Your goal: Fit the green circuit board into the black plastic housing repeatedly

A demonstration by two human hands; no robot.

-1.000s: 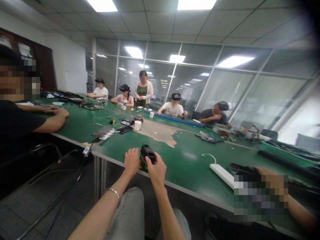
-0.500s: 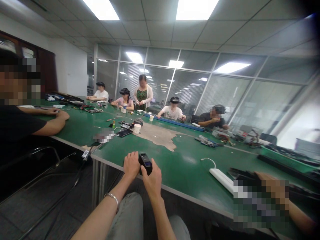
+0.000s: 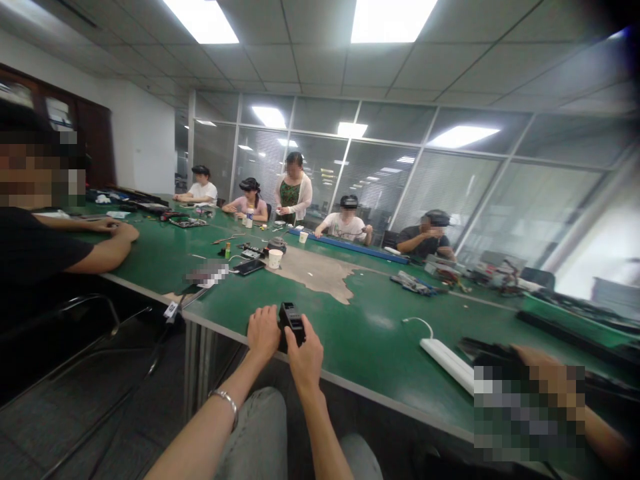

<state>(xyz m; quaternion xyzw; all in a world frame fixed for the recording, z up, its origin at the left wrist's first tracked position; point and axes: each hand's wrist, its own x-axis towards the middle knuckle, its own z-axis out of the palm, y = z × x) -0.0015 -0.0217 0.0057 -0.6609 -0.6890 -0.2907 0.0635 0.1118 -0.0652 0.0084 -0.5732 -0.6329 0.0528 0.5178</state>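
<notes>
A small black box-shaped device stands tilted at the near edge of the green table. My right hand grips it from the right, with the thumb on its near side and the fingers round the far side. Against its left side is my left hand, closed with the fingers curled, and its thumb is hidden. A silver bracelet circles my left wrist. What is on the device's face is too small to read.
Beyond my hands are a paper cup, a black phone and a bare brown patch. A white power strip lies to the right, near another person's hand. At left sits a person's arm. Several people are across the table.
My right thumb has shifted on the device, and the bluish area on its face no longer shows. My left hand stays almost in place. The standing person across the table has moved slightly right.
</notes>
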